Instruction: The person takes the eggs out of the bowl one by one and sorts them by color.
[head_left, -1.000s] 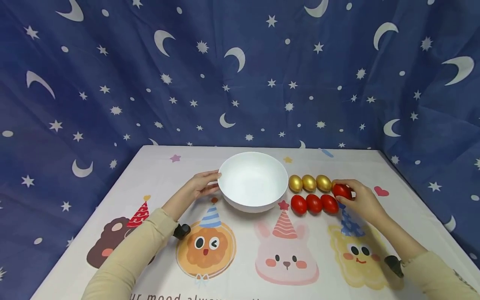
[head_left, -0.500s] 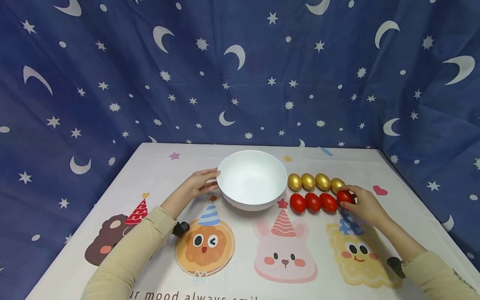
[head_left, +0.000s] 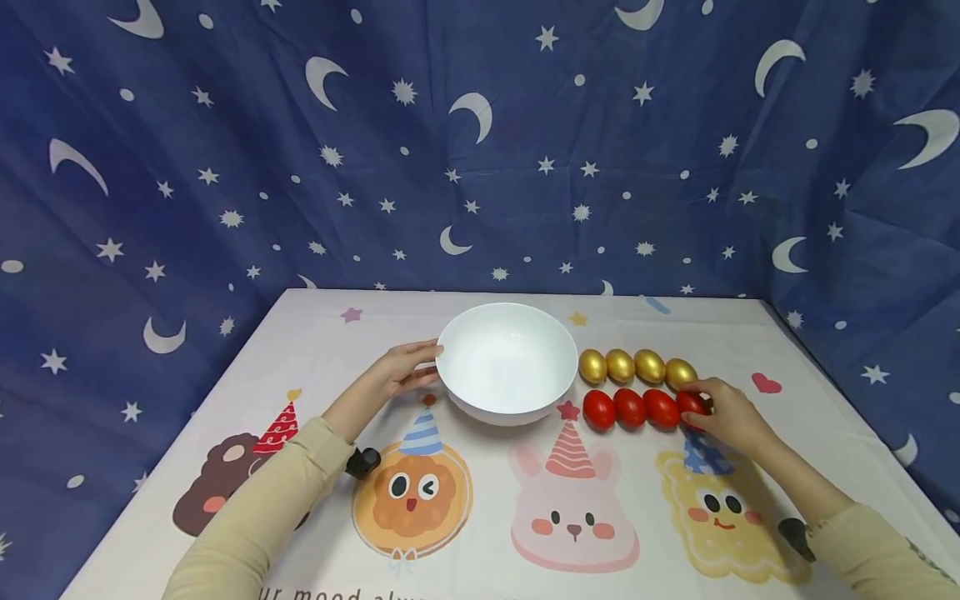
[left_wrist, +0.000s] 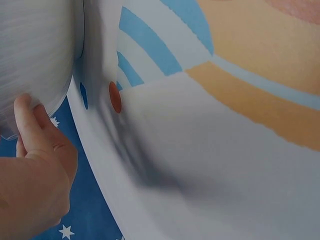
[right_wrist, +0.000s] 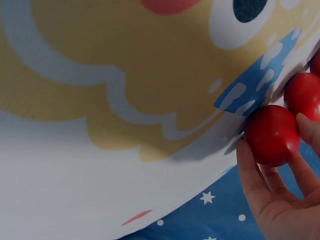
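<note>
We see the right hand [head_left: 731,417] pinching the red egg [head_left: 692,404] at right; left hand [head_left: 401,373], fingers straight, touches the white bowl [head_left: 507,363]

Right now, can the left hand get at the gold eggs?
Probably not directly. The left hand rests on the bowl's left side, and the bowl stands between it and the gold eggs. It would need to go over or around.

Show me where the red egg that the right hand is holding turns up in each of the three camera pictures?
Head: the held red egg ends the red row, right of centre.
Left wrist: not in it.
Right wrist: at the right edge, between the fingers.
Shared landmark: the blue party hat print beside the egg, also in the right wrist view.
</note>
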